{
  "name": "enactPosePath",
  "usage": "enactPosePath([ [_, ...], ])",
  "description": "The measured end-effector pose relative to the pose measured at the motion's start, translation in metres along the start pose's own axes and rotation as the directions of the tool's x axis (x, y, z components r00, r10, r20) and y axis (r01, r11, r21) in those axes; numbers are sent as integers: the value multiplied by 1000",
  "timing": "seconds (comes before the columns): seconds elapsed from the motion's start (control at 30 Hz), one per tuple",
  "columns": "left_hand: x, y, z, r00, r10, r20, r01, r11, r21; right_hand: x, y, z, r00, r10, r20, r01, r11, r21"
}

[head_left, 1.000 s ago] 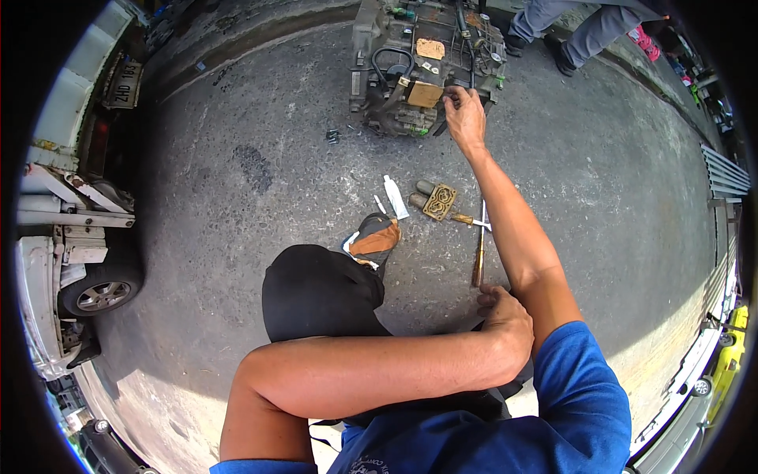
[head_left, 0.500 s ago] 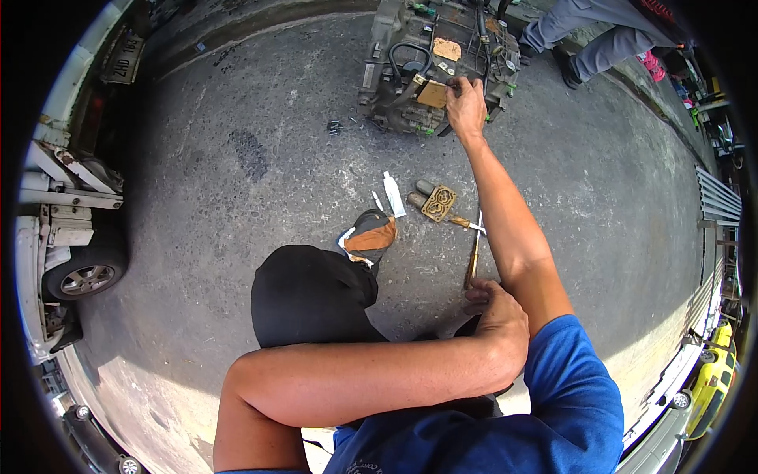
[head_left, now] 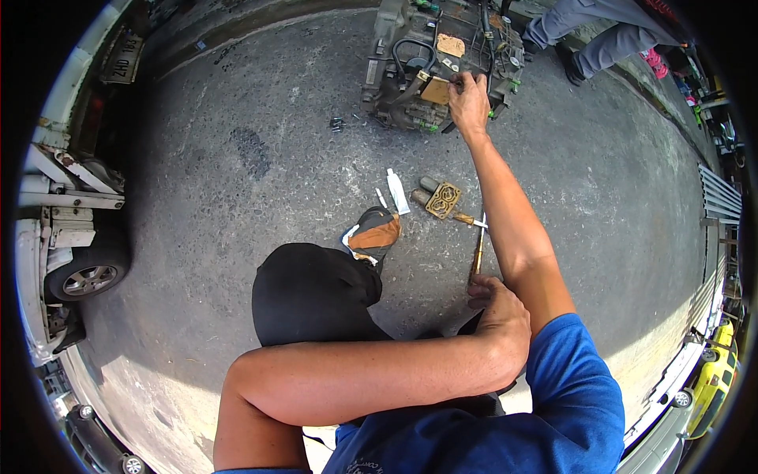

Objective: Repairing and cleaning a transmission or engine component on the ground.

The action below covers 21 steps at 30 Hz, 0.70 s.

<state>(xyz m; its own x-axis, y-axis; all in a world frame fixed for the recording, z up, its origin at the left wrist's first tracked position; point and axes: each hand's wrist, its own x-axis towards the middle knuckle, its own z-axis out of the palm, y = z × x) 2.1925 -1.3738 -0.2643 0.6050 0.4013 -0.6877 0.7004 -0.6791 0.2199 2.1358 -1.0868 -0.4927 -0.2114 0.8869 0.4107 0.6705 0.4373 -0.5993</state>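
My right hand reaches out to a grimy metal transmission housing. Its fingers are closed beside a flat tan face on the housing; anything inside them is hidden. My left hand hangs over my right knee, palm down, fingers loosely bent and apart, with nothing visible in it. Just beyond its fingertips, a slim brass-coloured tool lies on the ground. A brush-like tool with a wooden part touches its far end. A valve body with two grey cylinders lies next to them.
A white tube and its small cap lie by my shoe. Small dark bolts are scattered before the housing. Someone in grey trousers stands at far right. A vehicle wheel is at left.
The view has shifted slightly, so ground things appear a little further right. My right hand stays at the tan face, and my left hand keeps its place over the knee.
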Motion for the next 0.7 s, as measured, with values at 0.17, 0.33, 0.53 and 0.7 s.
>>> enactPosePath([
  [0.17,0,2,2,1000,-3,-27,4,1000,15,0,-1,0,1000,0,10,0,1000,-10],
  [0.33,0,3,6,999,-26,-30,26,1000,12,0,-2,0,997,71,33,-70,997,-37],
  [0.53,0,4,6,999,-33,-33,34,999,27,-3,-3,-2,999,43,20,-42,998,-48],
  [0.7,0,5,9,998,-48,-40,49,998,25,-6,-2,-1,1000,-10,-9,9,1000,-25],
])
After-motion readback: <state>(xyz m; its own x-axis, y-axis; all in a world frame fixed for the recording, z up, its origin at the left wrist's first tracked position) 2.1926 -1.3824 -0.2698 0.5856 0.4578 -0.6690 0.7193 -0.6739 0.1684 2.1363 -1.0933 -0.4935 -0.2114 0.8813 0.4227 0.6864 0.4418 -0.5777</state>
